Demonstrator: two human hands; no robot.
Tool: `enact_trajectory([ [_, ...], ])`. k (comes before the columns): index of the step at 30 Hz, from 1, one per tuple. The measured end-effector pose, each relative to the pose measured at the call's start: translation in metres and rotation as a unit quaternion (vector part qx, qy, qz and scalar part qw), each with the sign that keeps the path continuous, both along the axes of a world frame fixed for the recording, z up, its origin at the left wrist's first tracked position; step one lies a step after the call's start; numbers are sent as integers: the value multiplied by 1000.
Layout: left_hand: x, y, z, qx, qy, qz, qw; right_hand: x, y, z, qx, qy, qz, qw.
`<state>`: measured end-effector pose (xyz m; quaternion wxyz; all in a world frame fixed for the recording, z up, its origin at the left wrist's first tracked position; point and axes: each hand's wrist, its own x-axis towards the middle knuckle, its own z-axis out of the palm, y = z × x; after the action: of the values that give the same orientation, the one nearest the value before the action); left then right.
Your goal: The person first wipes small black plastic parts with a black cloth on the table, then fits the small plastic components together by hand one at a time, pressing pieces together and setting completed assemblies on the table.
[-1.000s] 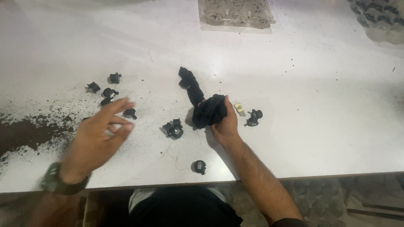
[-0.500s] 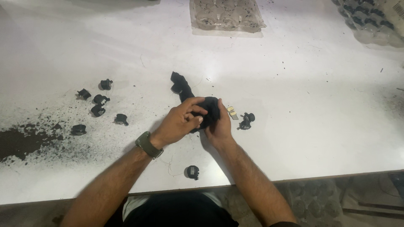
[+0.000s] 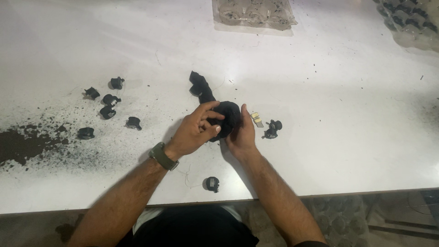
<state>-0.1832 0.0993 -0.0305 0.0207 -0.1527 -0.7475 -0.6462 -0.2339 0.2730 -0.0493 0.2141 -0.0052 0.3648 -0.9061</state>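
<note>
My left hand (image 3: pixel 194 132) and right hand (image 3: pixel 241 135) pinch a black cloth (image 3: pixel 219 110) on the white surface (image 3: pixel 343 114); clear rectangular packages (image 3: pixel 253 11) lie at its far edge.

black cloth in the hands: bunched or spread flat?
Bunched. The black cloth sits wadded between the left hand and right hand, one twisted end trailing onto the table.

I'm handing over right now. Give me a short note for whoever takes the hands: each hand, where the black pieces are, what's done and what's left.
Left hand: fingers on the black cloth.
Right hand: grips the cloth from the other side; both sit on the white table.
Small black parts: a cluster lies at left beside dark powder, one at the near edge, one at right.
Done and left: cannot tell from this view.
</note>
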Motion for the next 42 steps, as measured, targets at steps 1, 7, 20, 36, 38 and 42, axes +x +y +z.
enact_trajectory([
  [1, 0, 0, 1, -5, -3, 6, 1000, 0, 0, 0, 10, -3, 0, 1000],
  [7, 0, 2, 6, -27, -18, 19, 999, -1, 0, -2, 10, 0, 6, 1000],
  [20, 1, -3, 2, -4, -17, 13, 1000, -3, 1, -5, -2, 19, 14, 1000],
  [36, -2, -9, -7, 49, -5, 2, 999, -4, 1, -6, 9, 14, 16, 1000],
  [38, -3, -10, -8, 47, -15, 6, 999, -4, 1, -7, 4, 14, 17, 1000],
  [42, -3, -11, -10, 52, -15, 5, 999, -4, 0, -7, -4, 24, 26, 999],
])
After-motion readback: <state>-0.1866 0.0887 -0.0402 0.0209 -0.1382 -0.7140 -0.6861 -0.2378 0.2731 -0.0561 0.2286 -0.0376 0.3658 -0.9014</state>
